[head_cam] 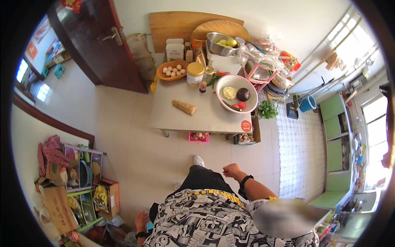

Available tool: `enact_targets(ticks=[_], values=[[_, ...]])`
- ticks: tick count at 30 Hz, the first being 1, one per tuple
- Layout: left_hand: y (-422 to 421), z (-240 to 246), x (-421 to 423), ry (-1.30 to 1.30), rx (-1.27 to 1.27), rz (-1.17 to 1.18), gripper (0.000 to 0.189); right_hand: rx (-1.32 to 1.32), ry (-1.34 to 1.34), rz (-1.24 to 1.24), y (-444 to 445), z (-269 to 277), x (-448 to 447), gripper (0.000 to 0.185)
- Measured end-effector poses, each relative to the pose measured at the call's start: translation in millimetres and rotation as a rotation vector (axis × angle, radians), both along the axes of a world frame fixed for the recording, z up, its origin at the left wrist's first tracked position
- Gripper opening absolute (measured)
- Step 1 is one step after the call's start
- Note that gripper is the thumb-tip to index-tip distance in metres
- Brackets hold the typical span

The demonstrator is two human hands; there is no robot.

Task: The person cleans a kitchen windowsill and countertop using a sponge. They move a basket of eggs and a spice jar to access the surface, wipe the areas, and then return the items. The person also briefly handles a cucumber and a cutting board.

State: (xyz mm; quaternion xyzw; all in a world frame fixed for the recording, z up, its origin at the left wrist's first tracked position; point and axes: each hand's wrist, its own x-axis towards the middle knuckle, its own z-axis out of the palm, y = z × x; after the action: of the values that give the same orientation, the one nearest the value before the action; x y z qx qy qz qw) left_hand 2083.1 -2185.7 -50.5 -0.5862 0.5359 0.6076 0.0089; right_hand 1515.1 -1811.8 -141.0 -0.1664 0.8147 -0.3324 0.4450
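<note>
My right hand (232,171), curled, hangs in front of my body, short of the metal table (203,122); a small dark thing may be in its fingers. At the lower left, my left hand (142,218) hangs beside my hip, with something light blue behind it. A rough brown root or cob-shaped piece (184,107) lies on the table. To its right, a pink-rimmed colander (219,100) holds a pale yellow lumpy vegetable (229,93), a dark round eggplant (243,94), red tomatoes (241,105) and a green cucumber (232,107).
A wicker basket of eggs (160,72), a gold-lidded jar (195,74) and a steel bowl of fruit (213,49) stand towards the wall. Beneath the table are a pink basket (199,141) and a box (257,132). Shelves (83,188) stand left; green cabinets (334,154) line the right.
</note>
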Motion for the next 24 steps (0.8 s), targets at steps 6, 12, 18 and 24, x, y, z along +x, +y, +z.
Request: enact_targets(ticks=[6,12,18,24], values=[[-24,6,-67,-0.183,-0.592,-0.811,0.03,0.055,-0.157,-0.312,-1,4,-41,0.011],[-45,-11,-137,-0.366,-0.303,-0.859,0.033,-0.212,-0.474,-0.873,-15,80,-82,0.012],[-59,13,-232,0.045,-0.143,-0.697,0.03,-0.167,-0.442,-0.995,46,103,-67,0.024],[-69,37,-343,-0.13,0.041,-0.66,0.031,-0.138,-0.388,-1.424,118,112,30,0.015]])
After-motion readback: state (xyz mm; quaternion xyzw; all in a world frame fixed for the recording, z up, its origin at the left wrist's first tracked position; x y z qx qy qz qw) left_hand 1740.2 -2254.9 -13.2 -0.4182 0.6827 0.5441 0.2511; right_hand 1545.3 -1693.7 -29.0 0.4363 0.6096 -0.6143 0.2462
